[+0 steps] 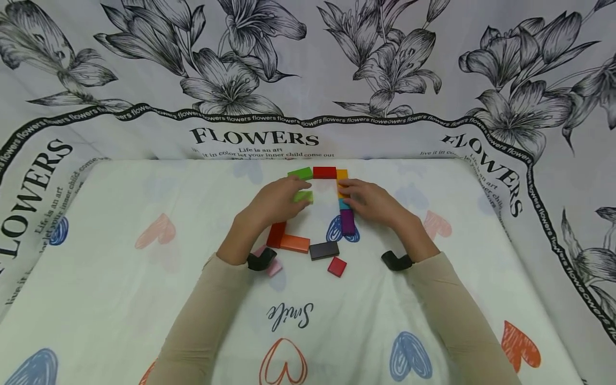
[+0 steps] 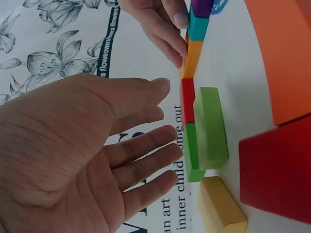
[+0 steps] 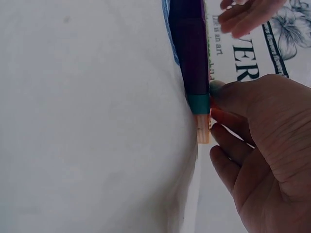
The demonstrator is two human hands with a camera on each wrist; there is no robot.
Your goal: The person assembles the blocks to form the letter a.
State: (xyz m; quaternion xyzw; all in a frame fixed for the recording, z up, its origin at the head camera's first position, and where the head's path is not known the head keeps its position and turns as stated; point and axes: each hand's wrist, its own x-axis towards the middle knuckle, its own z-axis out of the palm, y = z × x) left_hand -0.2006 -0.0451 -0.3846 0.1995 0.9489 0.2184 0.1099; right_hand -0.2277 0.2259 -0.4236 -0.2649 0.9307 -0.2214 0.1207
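My left hand [image 1: 271, 203] hovers over the left side of a ring of coloured blocks, fingers extended and holding nothing. Beside its fingertips lie a light green block [image 1: 304, 197] and a green block [image 1: 300, 172]. A yellow block [image 2: 221, 206], hidden in the head view, shows near them in the left wrist view. My right hand [image 1: 372, 203] is at the ring's right side, fingers loosely bent. Its fingertips meet the outer side of an orange-yellow block [image 1: 342, 174] and a teal block [image 1: 344, 204]. A purple block [image 1: 347, 222] continues that row towards me.
A red block [image 1: 324, 172] lies along the far side. Nearer are a darker red block [image 1: 276, 235], an orange block [image 1: 295, 244] and a dark grey block [image 1: 324, 250]. A small red block [image 1: 337, 266] and a pink block [image 1: 275, 268] lie outside the ring on the heart-patterned cloth [image 1: 192, 198].
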